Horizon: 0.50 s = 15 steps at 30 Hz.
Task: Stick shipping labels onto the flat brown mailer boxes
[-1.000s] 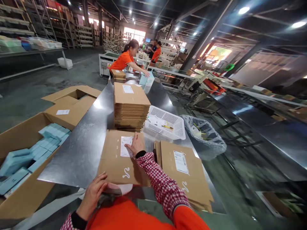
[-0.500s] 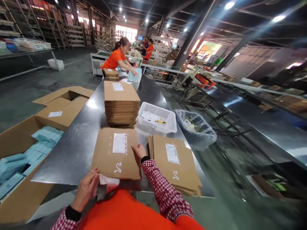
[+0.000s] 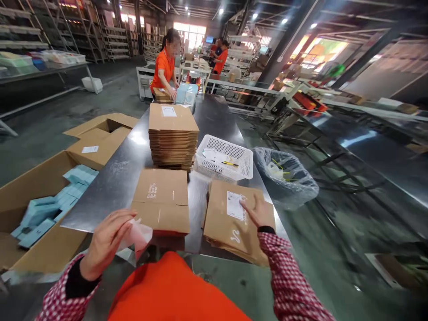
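Observation:
My left hand [image 3: 109, 238] is closed on a thin, translucent white backing paper [image 3: 138, 236] at the table's front edge. Right of it lies a flat cardboard carton [image 3: 160, 196] with small white print and no label on its upper face. My right hand [image 3: 261, 211] has its fingers spread over a low stack of flat cartons [image 3: 217, 223]. Its thumb meets the white label [image 3: 236, 205] on the top carton. Farther back stands a tall pile of flat cartons [image 3: 174, 147], the top one labelled.
A white perforated basket [image 3: 245, 165] holds papers and a yellow pen. Beside the table [image 3: 117, 169] stands a bin lined with clear plastic [image 3: 290, 191]. On the left, an open box [image 3: 43, 178] contains light-blue boxes. A co-worker [image 3: 163, 67] in orange works at the far end.
My right hand has moved from the middle carton to the right stack. The labelled carton is gone from the middle, where an unlabelled one now shows. My left hand still holds the paper.

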Motion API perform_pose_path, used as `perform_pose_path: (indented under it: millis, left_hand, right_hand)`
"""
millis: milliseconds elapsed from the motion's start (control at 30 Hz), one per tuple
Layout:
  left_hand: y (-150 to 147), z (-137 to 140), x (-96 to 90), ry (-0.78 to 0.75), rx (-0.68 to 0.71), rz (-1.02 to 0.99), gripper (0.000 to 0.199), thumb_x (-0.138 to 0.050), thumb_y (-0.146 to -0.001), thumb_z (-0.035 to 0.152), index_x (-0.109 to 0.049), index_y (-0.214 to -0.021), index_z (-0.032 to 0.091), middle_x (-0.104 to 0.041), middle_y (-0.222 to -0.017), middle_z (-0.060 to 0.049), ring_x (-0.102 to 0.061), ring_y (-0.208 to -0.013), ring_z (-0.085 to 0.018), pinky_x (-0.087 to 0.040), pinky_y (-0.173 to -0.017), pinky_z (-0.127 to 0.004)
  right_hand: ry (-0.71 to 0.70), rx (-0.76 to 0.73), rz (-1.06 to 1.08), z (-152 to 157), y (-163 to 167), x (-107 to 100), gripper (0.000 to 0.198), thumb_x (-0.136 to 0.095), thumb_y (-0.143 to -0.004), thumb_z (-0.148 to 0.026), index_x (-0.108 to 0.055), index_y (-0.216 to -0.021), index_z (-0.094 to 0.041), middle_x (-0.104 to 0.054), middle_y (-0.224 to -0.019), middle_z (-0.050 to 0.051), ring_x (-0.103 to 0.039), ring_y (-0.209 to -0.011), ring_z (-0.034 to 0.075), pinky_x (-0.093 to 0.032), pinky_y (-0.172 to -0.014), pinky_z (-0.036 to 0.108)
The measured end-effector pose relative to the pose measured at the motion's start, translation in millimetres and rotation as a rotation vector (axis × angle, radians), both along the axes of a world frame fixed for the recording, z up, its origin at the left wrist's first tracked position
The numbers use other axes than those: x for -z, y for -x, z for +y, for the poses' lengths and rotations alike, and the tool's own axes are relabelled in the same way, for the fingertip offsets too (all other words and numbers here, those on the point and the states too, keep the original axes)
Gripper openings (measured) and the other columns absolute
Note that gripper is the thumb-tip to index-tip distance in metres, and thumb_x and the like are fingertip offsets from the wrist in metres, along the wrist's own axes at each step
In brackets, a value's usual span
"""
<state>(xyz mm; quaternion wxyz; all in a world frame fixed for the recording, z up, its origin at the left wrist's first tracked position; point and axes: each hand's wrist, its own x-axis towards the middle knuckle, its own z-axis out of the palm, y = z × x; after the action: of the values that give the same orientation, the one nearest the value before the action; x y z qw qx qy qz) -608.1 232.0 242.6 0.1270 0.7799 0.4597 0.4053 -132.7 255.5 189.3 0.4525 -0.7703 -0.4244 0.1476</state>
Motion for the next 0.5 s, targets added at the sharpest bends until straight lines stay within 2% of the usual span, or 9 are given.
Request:
perform_pose_path:
  millis: [33, 67, 100, 133, 200, 267, 333, 400, 500]
  left_hand:
    - [-4, -2, -8.3, -0.017, 0.008, -0.004, 0.030, -0.045, -0.090, 0.039, -0.069, -0.089, 0.021, -0.073, -0.098, -0.005, -0.066, -0.096, -0.019, -0.053, -0.089, -0.032]
    - [-7, -4, -15.7, -0.025, 0.013, -0.013, 0.029, -0.045, -0.091, 0.037, -0.068, -0.089, 0.021, -0.073, -0.098, -0.004, -0.066, -0.097, -0.019, -0.052, -0.089, -0.032]
    - [-10, -6, -22.1, -0.025, 0.015, -0.025, 0.028, -0.044, -0.091, 0.036, -0.068, -0.089, 0.022, -0.072, -0.099, -0.004, -0.066, -0.098, -0.019, -0.052, -0.090, -0.031]
    - [-10, -6, -27.4, -0.024, 0.013, -0.042, 0.028, -0.043, -0.091, 0.036, -0.068, -0.089, 0.022, -0.072, -0.099, -0.004, -0.065, -0.098, -0.019, -0.052, -0.091, -0.031]
    - [-5, -5, -34.0, -0.010, -0.011, -0.076, 0.029, -0.042, -0.092, 0.036, -0.067, -0.088, 0.021, -0.072, -0.101, -0.004, -0.065, -0.099, -0.019, -0.051, -0.092, -0.032]
    - [8, -2, -34.5, 0.012, -0.086, -0.076, 0.032, -0.040, -0.092, 0.039, -0.066, -0.093, 0.021, -0.070, -0.105, -0.005, -0.064, -0.101, -0.019, -0.050, -0.093, -0.034]
    - [23, 0, -29.1, 0.022, -0.229, -0.030, 0.038, -0.041, -0.091, 0.046, -0.063, -0.107, 0.020, -0.066, -0.116, -0.007, -0.061, -0.108, -0.023, -0.050, -0.094, -0.038]
    - [31, -3, -18.8, 0.038, -0.325, 0.018, 0.048, -0.042, -0.089, 0.051, -0.053, -0.124, 0.020, -0.056, -0.131, -0.011, -0.053, -0.121, -0.027, -0.049, -0.094, -0.041]
    - [22, -13, 1.3, 0.124, -0.213, 0.030, 0.053, -0.053, -0.083, 0.050, -0.048, -0.129, 0.023, -0.049, -0.138, -0.011, -0.047, -0.127, -0.029, -0.048, -0.096, -0.041]
  right_hand:
    - [-0.015, -0.149, 0.091, 2, 31, 0, 0.074, -0.073, -0.055, -0.059, -0.059, -0.112, -0.014, -0.054, -0.126, 0.021, -0.047, -0.122, 0.033, -0.036, -0.102, 0.049]
    - [-0.049, -0.383, 0.243, 5, 69, 1, 0.078, -0.073, -0.055, -0.060, -0.057, -0.117, -0.017, -0.052, -0.130, 0.018, -0.046, -0.123, 0.030, -0.035, -0.103, 0.048]
    - [-0.023, -0.721, 0.395, 7, 111, 2, 0.077, -0.074, -0.057, -0.059, -0.055, -0.121, -0.020, -0.052, -0.131, 0.015, -0.046, -0.124, 0.027, -0.035, -0.104, 0.045]
    - [0.026, -1.037, 0.521, 8, 153, 3, 0.077, -0.076, -0.056, -0.056, -0.055, -0.122, -0.022, -0.054, -0.130, 0.012, -0.048, -0.123, 0.024, -0.035, -0.105, 0.043]
    - [0.169, -1.451, 0.723, 8, 225, 7, 0.069, -0.079, -0.054, -0.052, -0.062, -0.112, -0.020, -0.063, -0.114, 0.009, -0.057, -0.109, 0.022, -0.041, -0.098, 0.040]
    - [0.258, -1.518, 0.902, 4, 269, 9, 0.054, -0.076, -0.059, -0.053, -0.067, -0.097, -0.016, -0.068, -0.093, 0.005, -0.063, -0.088, 0.018, -0.047, -0.088, 0.037]
    - [0.233, -1.381, 1.012, -1, 285, 11, 0.044, -0.075, -0.062, -0.050, -0.069, -0.087, -0.015, -0.068, -0.082, 0.002, -0.062, -0.076, 0.015, -0.048, -0.083, 0.034]
    - [0.166, -1.260, 1.028, -4, 286, 10, 0.040, -0.077, -0.063, -0.045, -0.069, -0.088, -0.015, -0.068, -0.083, 0.002, -0.061, -0.076, 0.014, -0.048, -0.083, 0.032]
    - [0.084, -1.196, 0.901, -8, 284, 10, 0.035, -0.073, -0.069, -0.044, -0.068, -0.090, -0.016, -0.068, -0.086, 0.003, -0.060, -0.079, 0.016, -0.048, -0.080, 0.032]
